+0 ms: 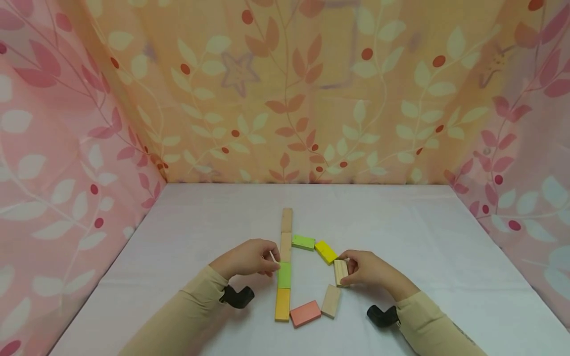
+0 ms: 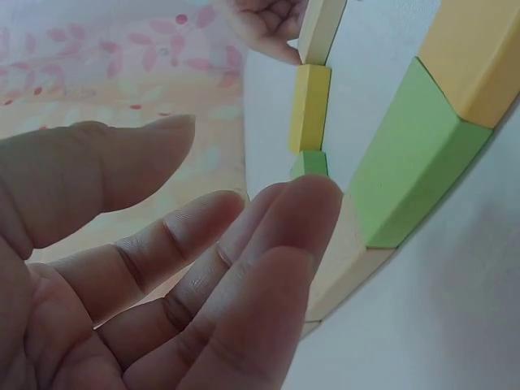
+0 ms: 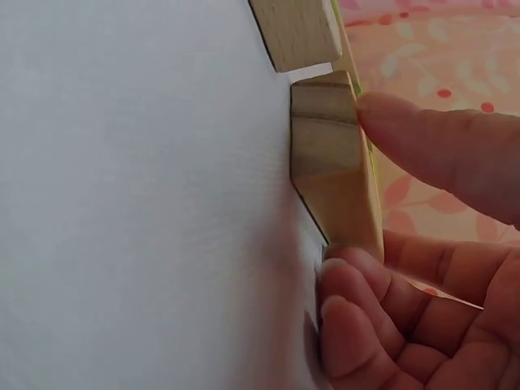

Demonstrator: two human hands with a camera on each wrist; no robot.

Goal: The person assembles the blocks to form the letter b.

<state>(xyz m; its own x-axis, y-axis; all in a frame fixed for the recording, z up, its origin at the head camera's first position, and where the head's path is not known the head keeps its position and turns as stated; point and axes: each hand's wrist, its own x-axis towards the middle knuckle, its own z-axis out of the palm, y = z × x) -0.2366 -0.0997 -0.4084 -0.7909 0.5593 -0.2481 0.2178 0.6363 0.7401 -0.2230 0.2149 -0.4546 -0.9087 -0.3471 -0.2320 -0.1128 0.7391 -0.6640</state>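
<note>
My right hand (image 1: 368, 271) pinches a plain wooden block with striped grain (image 1: 340, 273), thumb at one end and fingers at the other. In the right wrist view, this block (image 3: 325, 134) lies against the white surface. A yellow block (image 1: 326, 252) is just beyond it, and a pale wooden block (image 1: 331, 301) just nearer. My left hand (image 1: 249, 258) holds nothing; its fingers bend loosely, fingertips right beside the green block (image 1: 284, 275) in a straight column. Below that green block is an orange block (image 1: 282, 304); two plain wooden blocks (image 1: 286, 246) continue the column upward.
A light green block (image 1: 304, 242) by the column's upper part and a salmon-red block (image 1: 305, 313) by its foot continue the curved row. All blocks lie on a white-covered table (image 1: 200, 212). Flowered curtains (image 1: 285, 89) stand behind and on both sides.
</note>
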